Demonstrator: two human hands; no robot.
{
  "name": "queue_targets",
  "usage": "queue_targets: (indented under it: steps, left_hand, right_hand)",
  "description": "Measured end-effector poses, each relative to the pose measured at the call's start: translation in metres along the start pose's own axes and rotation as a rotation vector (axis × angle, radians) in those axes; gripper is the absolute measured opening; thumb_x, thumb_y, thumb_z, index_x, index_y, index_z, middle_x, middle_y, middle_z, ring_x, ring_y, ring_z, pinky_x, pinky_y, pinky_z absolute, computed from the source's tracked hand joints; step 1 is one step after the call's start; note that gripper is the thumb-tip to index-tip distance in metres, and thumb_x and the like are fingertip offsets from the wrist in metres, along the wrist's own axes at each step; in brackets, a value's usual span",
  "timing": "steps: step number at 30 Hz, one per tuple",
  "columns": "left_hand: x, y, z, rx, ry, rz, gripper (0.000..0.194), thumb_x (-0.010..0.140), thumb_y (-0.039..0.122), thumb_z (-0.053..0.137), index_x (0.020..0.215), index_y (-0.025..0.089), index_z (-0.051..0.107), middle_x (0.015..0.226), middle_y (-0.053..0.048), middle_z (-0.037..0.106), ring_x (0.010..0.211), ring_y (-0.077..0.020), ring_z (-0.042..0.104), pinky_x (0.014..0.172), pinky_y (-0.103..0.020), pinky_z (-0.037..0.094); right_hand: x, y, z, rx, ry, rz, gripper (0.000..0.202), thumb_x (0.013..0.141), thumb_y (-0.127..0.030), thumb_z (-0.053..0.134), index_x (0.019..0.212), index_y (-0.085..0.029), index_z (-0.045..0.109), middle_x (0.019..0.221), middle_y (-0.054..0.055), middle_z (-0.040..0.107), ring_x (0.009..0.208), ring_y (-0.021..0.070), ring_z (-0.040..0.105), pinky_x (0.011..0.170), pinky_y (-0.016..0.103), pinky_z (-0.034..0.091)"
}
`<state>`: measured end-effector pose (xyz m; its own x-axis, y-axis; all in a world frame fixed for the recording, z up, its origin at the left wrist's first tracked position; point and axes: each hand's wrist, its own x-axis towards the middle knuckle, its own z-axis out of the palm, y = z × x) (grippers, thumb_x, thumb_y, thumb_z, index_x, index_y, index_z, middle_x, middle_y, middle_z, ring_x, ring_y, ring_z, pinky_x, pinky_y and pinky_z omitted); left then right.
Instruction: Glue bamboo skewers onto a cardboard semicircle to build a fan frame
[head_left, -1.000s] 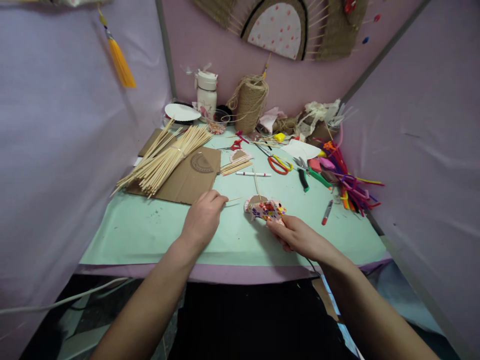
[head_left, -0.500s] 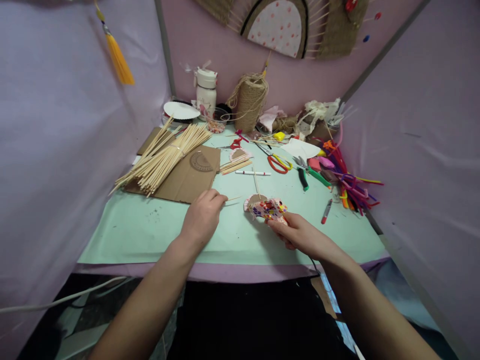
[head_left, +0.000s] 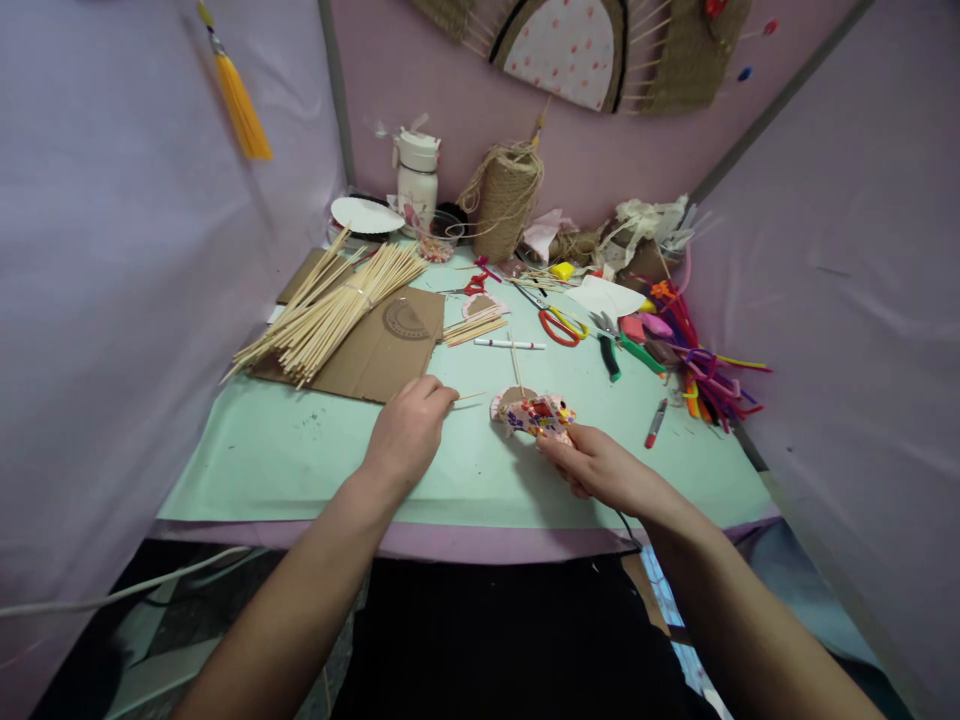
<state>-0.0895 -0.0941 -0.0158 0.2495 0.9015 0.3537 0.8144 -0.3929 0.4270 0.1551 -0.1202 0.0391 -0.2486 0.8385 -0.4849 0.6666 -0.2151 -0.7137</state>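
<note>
My left hand (head_left: pixel 411 420) is closed in a pinch on a thin wooden stick (head_left: pixel 471 396), whose tip points right above the green tabletop. My right hand (head_left: pixel 596 460) is wrapped round the handle of a brightly patterned glue gun (head_left: pixel 538 414); a dark cord trails below that hand. Behind the gun, and partly hidden by it, lies a round brown cardboard piece (head_left: pixel 517 396) with a pale frilled edge. Another stick (head_left: pixel 515 360) runs from this piece toward a white marker (head_left: pixel 510 344). The gap between stick tip and gun is small.
At left, a bundle of wooden sticks (head_left: pixel 349 310) lies on cardboard (head_left: pixel 360 375). Scissors (head_left: pixel 562 325), pliers (head_left: pixel 609 355) and pipe cleaners (head_left: pixel 712 380) lie at right. A bottle (head_left: pixel 417 180) and a twine roll (head_left: pixel 506 205) stand at the back, near the fabric walls.
The whole view has shifted slightly, with the table's things a little further right in the picture. Both hands keep their holds and stay almost still.
</note>
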Motion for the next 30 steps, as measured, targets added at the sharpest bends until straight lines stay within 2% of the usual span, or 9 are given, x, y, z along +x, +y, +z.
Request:
queue_targets:
  steps: [30]
  left_hand:
    - [-0.0007, -0.002, 0.0009, 0.006, 0.006, 0.022, 0.024, 0.093, 0.014, 0.046, 0.098, 0.018, 0.069, 0.091, -0.006, 0.065, 0.088, -0.0205, 0.058, 0.078, -0.033, 0.047]
  right_hand:
    - [-0.0001, -0.0025, -0.0015, -0.061, 0.011, 0.025, 0.041, 0.089, -0.057, 0.043, 0.07, -0.022, 0.039, 0.052, -0.003, 0.045, 0.046, 0.0126, 0.045, 0.045, 0.026, 0.034]
